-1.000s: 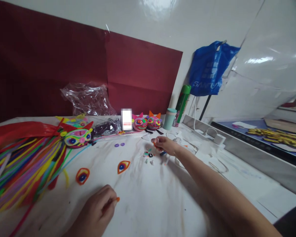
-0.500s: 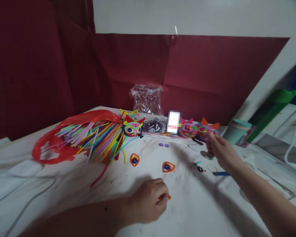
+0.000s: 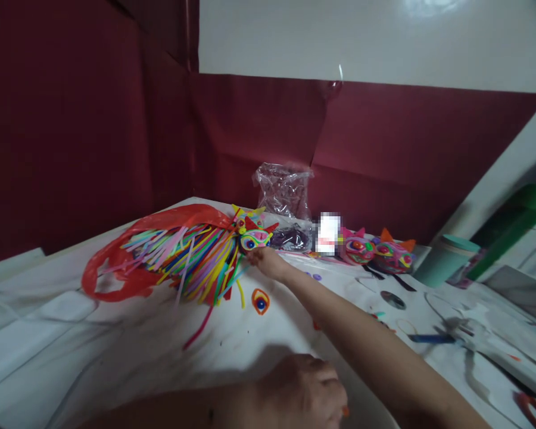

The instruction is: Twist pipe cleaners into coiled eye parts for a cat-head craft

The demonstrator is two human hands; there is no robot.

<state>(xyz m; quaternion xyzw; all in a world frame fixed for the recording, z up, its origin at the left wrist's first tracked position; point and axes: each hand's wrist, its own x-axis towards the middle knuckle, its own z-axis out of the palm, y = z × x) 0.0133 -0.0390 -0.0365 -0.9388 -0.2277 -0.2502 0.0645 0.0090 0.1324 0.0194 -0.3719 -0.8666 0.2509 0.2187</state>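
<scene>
Coloured strips (image 3: 208, 257) lie at eleven o'clock from the left hand (image 3: 306, 388), which is closed on an orange bit (image 3: 346, 411). They look light, soft and bendable, best pinched by a loose end. Whether the right hand (image 3: 265, 261) beside them holds anything, I cannot tell.

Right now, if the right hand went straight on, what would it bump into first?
Probably the coloured strips beside the red-eared head, though the right hand may be touching that head; depth is unclear.

Four eared heads (image 3: 357, 247), two purple discs (image 3: 317, 277), one cup (image 3: 445, 262)
</scene>
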